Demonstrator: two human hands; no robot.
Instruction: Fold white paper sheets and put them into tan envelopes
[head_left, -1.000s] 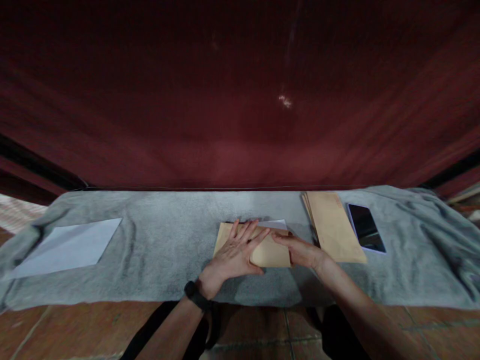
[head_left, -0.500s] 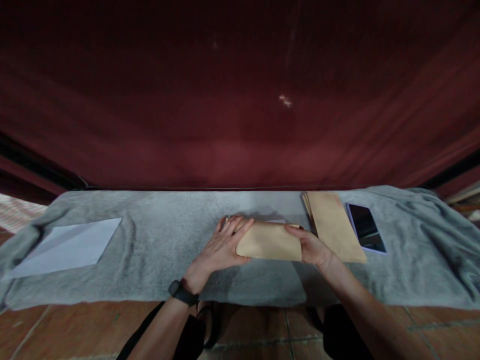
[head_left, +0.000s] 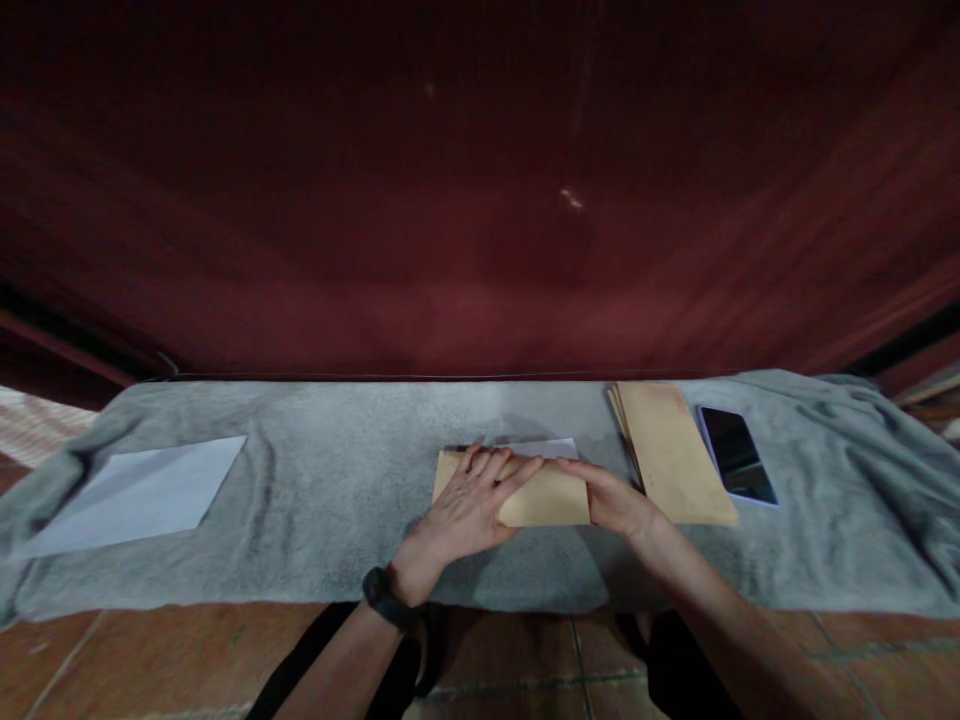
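Note:
A tan paper envelope point(head_left: 546, 498) lies crosswise in front of me on the grey cloth. My left hand point(head_left: 478, 498), with a dark watch at its wrist, rests across the envelope, palm down with fingers stretched out. At the right end, my right hand point(head_left: 609, 494) has its thumb along the top edge and its fingers round the side, holding the envelope. Part of a white sheet of paper point(head_left: 537, 448) shows behind the envelope's far edge. What lies under my left palm is hidden.
Several tan envelopes point(head_left: 675, 455) are stacked to the right, beside a phone point(head_left: 739, 455) in a light purple case. A white paper sheet point(head_left: 142, 495) lies at the left. The grey cloth point(head_left: 337, 460) covers the narrow surface, with a dark red wall point(head_left: 480, 250) behind it.
My left hand has slid right over the envelope, whose left end now shows beyond it. The envelope has shifted slightly left and lies lower. More white paper shows behind it.

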